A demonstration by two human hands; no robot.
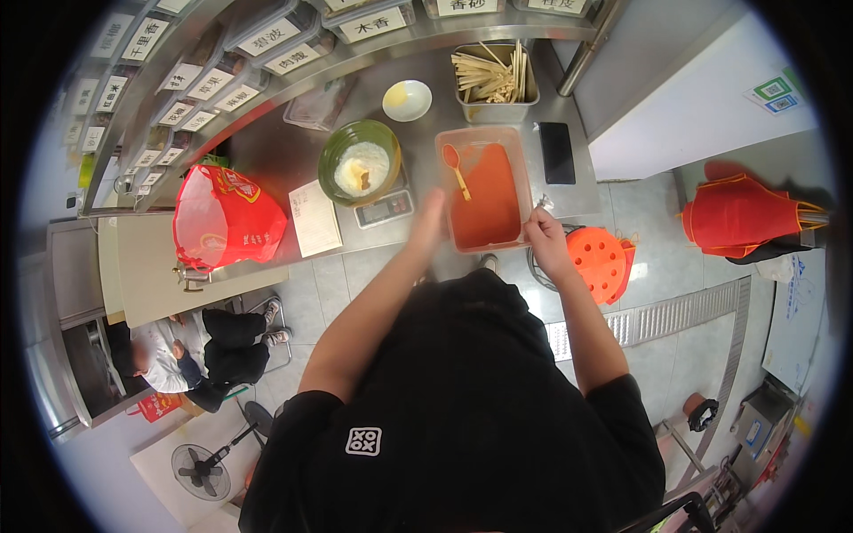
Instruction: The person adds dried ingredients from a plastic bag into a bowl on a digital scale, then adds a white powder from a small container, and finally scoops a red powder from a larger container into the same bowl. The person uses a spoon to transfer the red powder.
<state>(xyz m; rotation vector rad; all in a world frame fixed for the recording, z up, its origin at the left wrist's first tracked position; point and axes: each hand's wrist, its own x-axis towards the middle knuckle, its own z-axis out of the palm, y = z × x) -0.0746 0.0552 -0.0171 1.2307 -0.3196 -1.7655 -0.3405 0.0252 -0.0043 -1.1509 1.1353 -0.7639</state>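
Observation:
A translucent tub (520,178) of red-orange powder (487,218) stands at the counter's front, a small orange-handled spoon (455,164) lying inside. My right hand (542,229) grips the tub's right edge near its front corner. My left hand (428,218), blurred, is by the tub's left side; its finger shape and any contact are unclear. To its left a green bowl (386,142) with white powder and a yellowish-brown heap rests on a digital scale (384,210). Behind them sits a small white dish (407,102) with some yellow in it.
A steel rack of labelled containers (293,59) overhangs the counter (267,142). Around are a stick tray (498,111), black phone (558,153), paper (315,222) and red bag (222,222). An orange perforated stool (597,266) stands right. Another person (169,364) sits low at left.

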